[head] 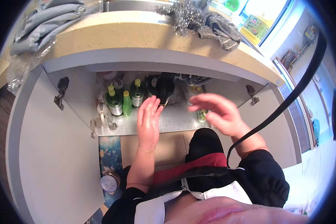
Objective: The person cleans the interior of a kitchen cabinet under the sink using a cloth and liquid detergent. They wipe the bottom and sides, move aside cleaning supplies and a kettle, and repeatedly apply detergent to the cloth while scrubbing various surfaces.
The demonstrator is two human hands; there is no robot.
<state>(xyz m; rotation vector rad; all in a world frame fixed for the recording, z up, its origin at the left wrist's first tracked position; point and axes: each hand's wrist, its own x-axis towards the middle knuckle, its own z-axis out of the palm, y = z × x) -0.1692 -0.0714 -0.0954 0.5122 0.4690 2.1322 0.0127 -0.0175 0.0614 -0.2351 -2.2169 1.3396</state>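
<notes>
My left hand (149, 123) is raised before an open under-counter cabinet, palm turned inward, fingers straight and holding nothing. My right hand (222, 113) is curved, thumb apart from the fingers, also with nothing in it. It partly covers a clear container with green on it (202, 116) on the cabinet floor (173, 120). Left of my left hand stand a green pump bottle (114, 103), a slim green bottle (126, 103) and another yellow-capped bottle (137, 93). Behind my fingertips is a black round vessel (161, 89). Dark crumbs (175, 101) lie beside it.
Cabinet doors (56, 145) swing out on both sides. Above, the stone countertop edge (123, 30) holds silver tinsel (187, 18), a grey knitted cloth (221, 30) and folded grey fabric (50, 25). A lidded jar (109, 183) stands on a blue mat (110, 151). A steel scourer (112, 125) lies at the cabinet's front.
</notes>
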